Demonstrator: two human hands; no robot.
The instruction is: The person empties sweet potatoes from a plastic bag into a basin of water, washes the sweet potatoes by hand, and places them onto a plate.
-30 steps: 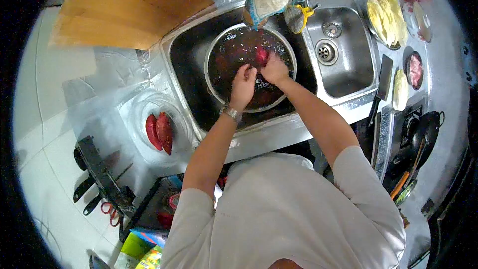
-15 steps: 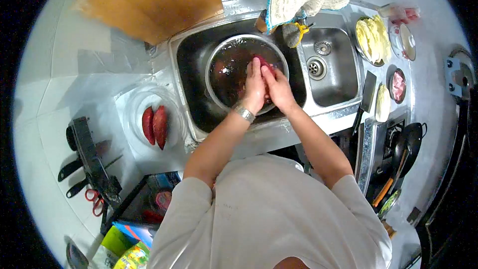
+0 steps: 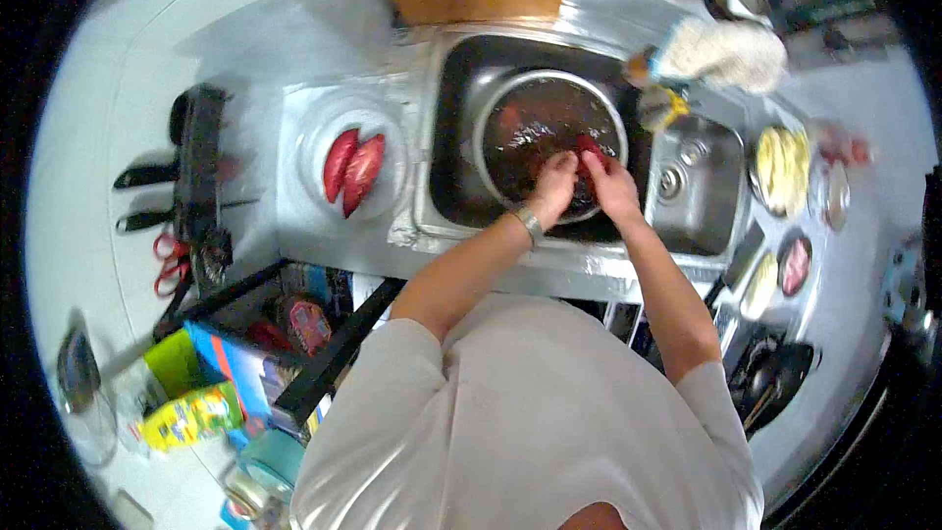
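Observation:
A red sweet potato (image 3: pixel 586 145), wet and partly hidden by fingers, is held over the round metal basin (image 3: pixel 478 152) of dark water. My right hand (image 3: pixel 615 188) is closed round it. Close beside, my left hand (image 3: pixel 555 186) has its fingers curled against the sweet potato's near side; blur hides the exact contact. Beneath them the basin sits inside the large sink bowl (image 3: pixel 453 118). Two more sweet potatoes (image 3: pixel 363 175) lie in a clear round dish (image 3: pixel 385 128) on the counter to the left.
A smaller sink bowl (image 3: pixel 711 201) is on the right, with a cloth (image 3: pixel 721 54) over the faucet area. Beyond lie a plate of cabbage leaves (image 3: pixel 782 172), meat in a bowl (image 3: pixel 796 265) and a cleaver (image 3: pixel 743 253). Knives (image 3: pixel 147 176) and red scissors (image 3: pixel 170 263) hang left.
The view has turned and shifted left, so the sink appears farther right. My hands have moved slightly apart, still at the sweet potato over the basin.

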